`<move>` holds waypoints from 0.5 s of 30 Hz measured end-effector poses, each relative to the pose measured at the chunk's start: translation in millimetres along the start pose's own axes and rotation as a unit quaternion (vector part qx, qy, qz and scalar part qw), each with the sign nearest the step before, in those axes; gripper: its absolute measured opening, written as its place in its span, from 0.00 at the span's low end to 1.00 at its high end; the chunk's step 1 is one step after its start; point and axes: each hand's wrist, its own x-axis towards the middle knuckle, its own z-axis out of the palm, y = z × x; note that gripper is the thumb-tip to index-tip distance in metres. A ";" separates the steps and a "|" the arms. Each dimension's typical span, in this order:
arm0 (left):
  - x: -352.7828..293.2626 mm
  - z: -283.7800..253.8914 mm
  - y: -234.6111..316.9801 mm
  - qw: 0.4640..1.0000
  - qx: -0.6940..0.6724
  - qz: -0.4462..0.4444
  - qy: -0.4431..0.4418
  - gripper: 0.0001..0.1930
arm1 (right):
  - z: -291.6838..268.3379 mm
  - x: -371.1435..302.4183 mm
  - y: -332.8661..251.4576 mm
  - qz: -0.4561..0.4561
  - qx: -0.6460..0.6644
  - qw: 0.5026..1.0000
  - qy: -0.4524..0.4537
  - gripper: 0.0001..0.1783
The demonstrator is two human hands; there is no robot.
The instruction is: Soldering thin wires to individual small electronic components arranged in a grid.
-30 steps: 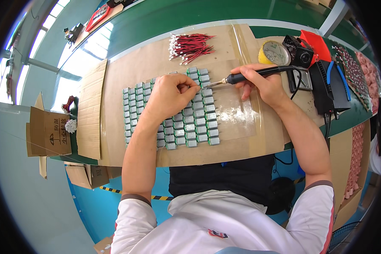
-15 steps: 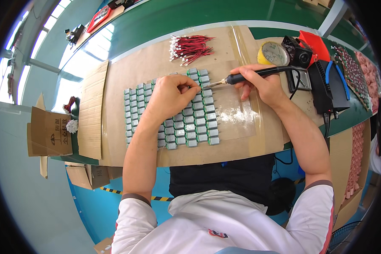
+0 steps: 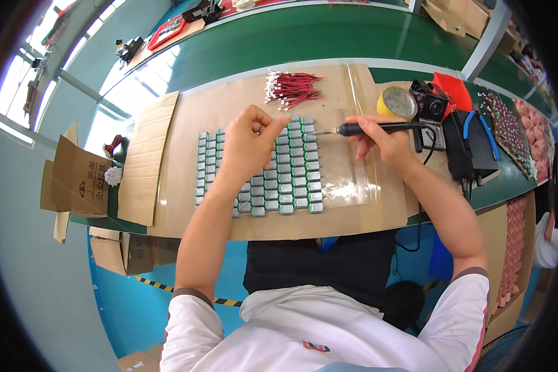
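Observation:
Rows of small grey blocks with green edges (image 3: 284, 180) lie side by side on the brown paper sheet. My left hand (image 3: 249, 144) is above their upper part, thumb and fingers pinched together; whatever is between them is too small to make out. My right hand (image 3: 387, 146) grips a black soldering iron (image 3: 352, 129) like a pen, its metal tip pointing left over the upper right edge of the rows. A short gap separates the tip from my left fingertips. Behind the blocks lies a bundle of red and black wires with white connectors (image 3: 294, 88).
At the right stand a yellow tape roll (image 3: 398, 102), a black box-shaped device (image 3: 429, 99), a soldering station (image 3: 471, 152) with its cord, and blue-handled pliers (image 3: 481, 133). A cardboard flap (image 3: 147, 161) and an open carton (image 3: 77, 177) are on the left.
The whole view has shifted a little. My left fingertips have drawn back from the iron's tip, widening the gap. My right hand still holds the iron.

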 end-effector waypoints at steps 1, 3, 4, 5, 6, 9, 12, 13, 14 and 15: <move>2.7 0.5 -13.4 1.000 -0.001 0.002 0.004 0.16 | 2.1 -2.5 2.9 0.010 0.005 1.000 -0.002 0.19; 7.2 6.3 -25.1 0.994 0.065 0.078 0.029 0.16 | 1.0 -6.2 8.4 0.017 0.014 1.000 0.003 0.19; 5.4 7.4 -30.1 0.992 0.102 0.068 0.029 0.14 | 0.1 -6.6 10.0 0.011 0.018 1.000 0.007 0.19; 5.0 7.9 -35.2 0.992 0.102 0.066 0.028 0.14 | 0.1 -7.6 11.8 0.008 0.025 1.000 0.013 0.19; 5.5 8.8 -43.5 0.994 0.086 0.073 0.006 0.12 | -0.5 -7.5 12.6 0.010 0.025 1.000 0.013 0.19; 3.0 9.4 -45.2 0.994 0.084 0.056 -0.034 0.06 | -3.8 -6.2 13.3 0.001 0.039 0.999 0.014 0.19; 3.6 10.4 -49.7 0.995 0.076 0.048 -0.039 0.05 | -4.1 -5.9 13.7 0.019 0.032 0.999 0.009 0.18; 3.9 10.3 -49.9 0.996 0.069 0.051 -0.035 0.05 | -3.5 -5.7 13.7 0.010 0.031 0.999 0.003 0.18; 3.8 10.8 -50.6 0.996 0.062 0.053 -0.032 0.06 | -3.4 -6.3 14.3 0.003 0.030 1.000 -0.003 0.18; 4.0 11.4 -50.4 0.996 0.067 0.056 -0.034 0.06 | -3.9 -6.8 14.4 0.007 0.031 0.999 -0.001 0.18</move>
